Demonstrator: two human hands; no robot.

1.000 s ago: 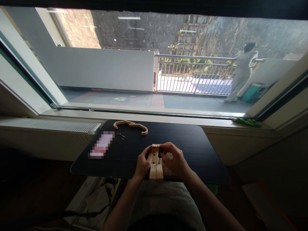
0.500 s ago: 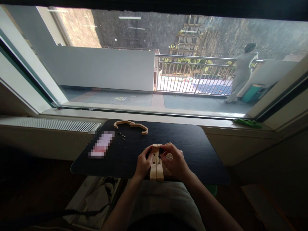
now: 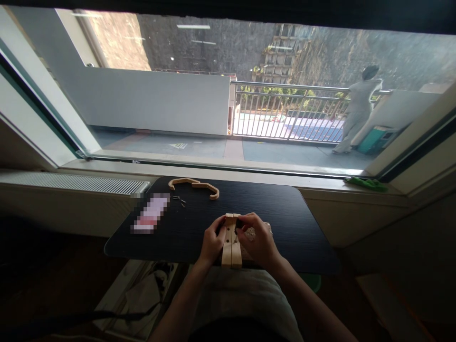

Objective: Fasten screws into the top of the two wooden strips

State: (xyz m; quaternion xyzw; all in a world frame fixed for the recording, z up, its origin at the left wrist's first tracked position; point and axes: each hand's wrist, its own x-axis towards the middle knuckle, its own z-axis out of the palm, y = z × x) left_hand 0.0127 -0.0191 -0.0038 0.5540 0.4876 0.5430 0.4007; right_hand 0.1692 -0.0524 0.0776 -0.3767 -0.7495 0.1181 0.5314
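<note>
Two pale wooden pieces lie side by side at the front of the dark table, with dark holes in the left one. My left hand is closed around the left side of the wood. In the fingers of my right hand is a short screwdriver with a black handle. Its thin metal end points down at the right-hand piece; whether it sits in a screw is too small to tell. Partly behind my right hand is something pale and shiny, perhaps clear plastic.
Two curved wooden pieces rest at the back of the black table. Several small screws lie below them, beside a blurred pink-white item. A radiator stands left; a green cloth is on the sill. Outside, a person leans on a railing.
My right hand has shifted and turned very slightly with the screwdriver. The wooden pieces and my left hand stay in place.
</note>
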